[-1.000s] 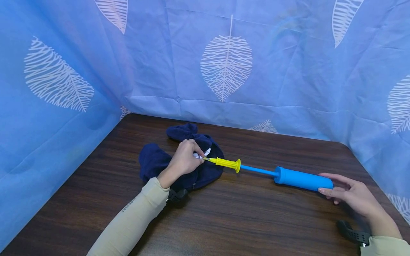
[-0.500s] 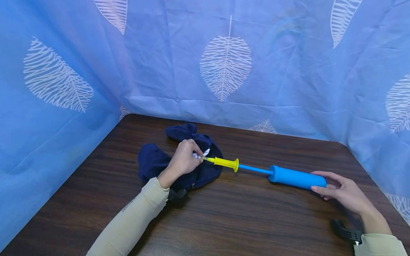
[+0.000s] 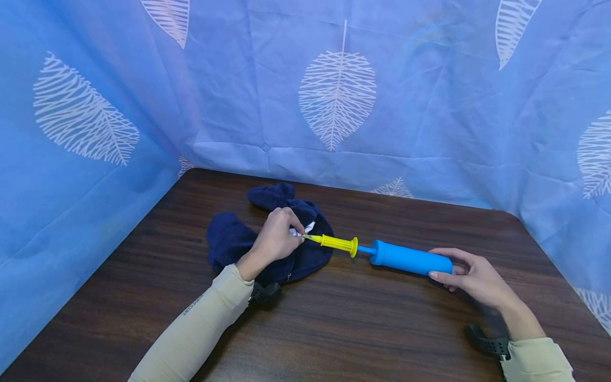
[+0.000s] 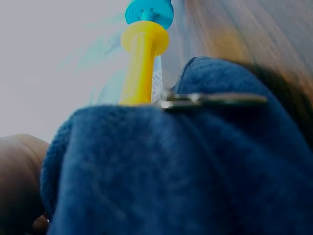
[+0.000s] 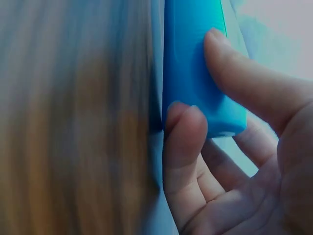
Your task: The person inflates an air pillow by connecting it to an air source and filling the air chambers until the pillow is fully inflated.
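We are sliding the blue barrel [image 3: 410,258] toward the yellow handle [image 3: 338,244]: our right hand [image 3: 477,276] is gripping its far end between thumb and fingers, and only a short stub of the blue rod [image 3: 365,250] is showing, where a second ago a long stretch was lying bare. We are judging this stroke to be nearing its end. Our left hand [image 3: 279,236] is staying put, pinching the white piece [image 3: 309,228] where the yellow tip [image 3: 313,239] is meeting it, at the navy cloth item [image 3: 312,260], which is lying on the table [image 3: 382,329] left of the barrel. Counting, we are seeing one barrel, one rod, one handle with one tip, one navy cloth item, one white piece, one metal zip pull [image 4: 215,100], two hands and two black wristbands [image 3: 487,342].
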{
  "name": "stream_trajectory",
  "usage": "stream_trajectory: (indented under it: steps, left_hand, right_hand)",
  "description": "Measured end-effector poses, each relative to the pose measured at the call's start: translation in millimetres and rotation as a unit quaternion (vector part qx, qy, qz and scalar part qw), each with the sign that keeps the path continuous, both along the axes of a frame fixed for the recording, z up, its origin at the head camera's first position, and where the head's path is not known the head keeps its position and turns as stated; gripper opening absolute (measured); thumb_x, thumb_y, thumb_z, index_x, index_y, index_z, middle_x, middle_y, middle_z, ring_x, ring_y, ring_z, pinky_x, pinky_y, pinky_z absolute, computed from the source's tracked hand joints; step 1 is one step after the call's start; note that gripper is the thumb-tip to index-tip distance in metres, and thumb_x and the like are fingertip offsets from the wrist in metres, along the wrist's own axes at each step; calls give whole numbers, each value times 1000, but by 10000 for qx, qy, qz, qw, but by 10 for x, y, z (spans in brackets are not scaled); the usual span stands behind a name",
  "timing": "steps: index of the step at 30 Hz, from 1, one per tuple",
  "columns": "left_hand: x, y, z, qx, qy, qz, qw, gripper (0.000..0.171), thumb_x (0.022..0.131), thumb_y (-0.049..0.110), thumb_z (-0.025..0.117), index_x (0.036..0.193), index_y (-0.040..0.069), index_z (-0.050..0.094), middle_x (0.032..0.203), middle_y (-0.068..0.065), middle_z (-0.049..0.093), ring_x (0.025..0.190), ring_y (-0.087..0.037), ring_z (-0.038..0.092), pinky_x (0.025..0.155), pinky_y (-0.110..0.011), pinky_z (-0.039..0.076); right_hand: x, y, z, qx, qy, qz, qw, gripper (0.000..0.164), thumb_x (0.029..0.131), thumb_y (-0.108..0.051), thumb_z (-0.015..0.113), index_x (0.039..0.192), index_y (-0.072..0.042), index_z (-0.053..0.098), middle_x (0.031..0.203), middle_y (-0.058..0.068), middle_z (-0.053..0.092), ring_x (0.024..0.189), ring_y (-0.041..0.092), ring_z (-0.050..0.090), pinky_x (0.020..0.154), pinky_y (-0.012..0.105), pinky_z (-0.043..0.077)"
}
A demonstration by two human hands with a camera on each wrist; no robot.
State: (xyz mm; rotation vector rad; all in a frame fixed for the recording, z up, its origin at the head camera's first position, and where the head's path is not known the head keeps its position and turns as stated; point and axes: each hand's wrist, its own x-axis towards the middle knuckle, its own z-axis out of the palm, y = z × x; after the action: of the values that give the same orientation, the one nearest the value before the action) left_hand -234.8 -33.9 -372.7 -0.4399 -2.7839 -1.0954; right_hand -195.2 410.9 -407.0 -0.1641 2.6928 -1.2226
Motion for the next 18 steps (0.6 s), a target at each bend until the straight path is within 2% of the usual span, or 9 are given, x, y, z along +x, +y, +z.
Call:
stream_trajectory:
  steps: [5, 11, 14, 18]
  left_hand:
    - [10, 14, 4, 9, 1, -51, 10000, 7, 89, -1, 84, 91, 6, 86, 108, -7, 73, 109, -29, 60, 96, -43, 54]
    - [-1, 30, -10, 68, -117, -51, 9999, 7, 89, -1, 85, 92, 6, 86, 109, -7, 73, 110, -29, 60, 95, -42, 54]
    - [-1, 31, -7, 85, -175, -30, 9998, 7, 89, 0, 85, 92, 6, 86, 109, -7, 73, 111, -29, 60, 95, -42, 53]
    - [1, 32, 2, 41, -191, -15, 9998, 7, 89, 1, 85, 93, 7, 87, 110, -7, 73, 111, -28, 59, 95, -41, 54]
  right_hand:
    - [-26, -187, -13, -242, -30, 135, 9996, 66, 102, -27, 77, 158, -5, 51, 135, 26, 71, 91, 8, 76, 72, 35, 63]
    - [-9, -276, 10, -374, -109, 195, 9991, 67, 101, -27, 78, 159, -6, 51, 136, 27, 70, 87, 14, 75, 71, 36, 62]
    - [-4, -256, 23, -301, -115, 123, 9994, 67, 100, -30, 79, 157, -7, 54, 124, 21, 76, 80, 18, 74, 68, 36, 61]
    - [-2, -160, 42, -138, -92, 93, 9998, 66, 100, -32, 79, 156, -7, 55, 95, 9, 81, 72, 21, 69, 64, 36, 58]
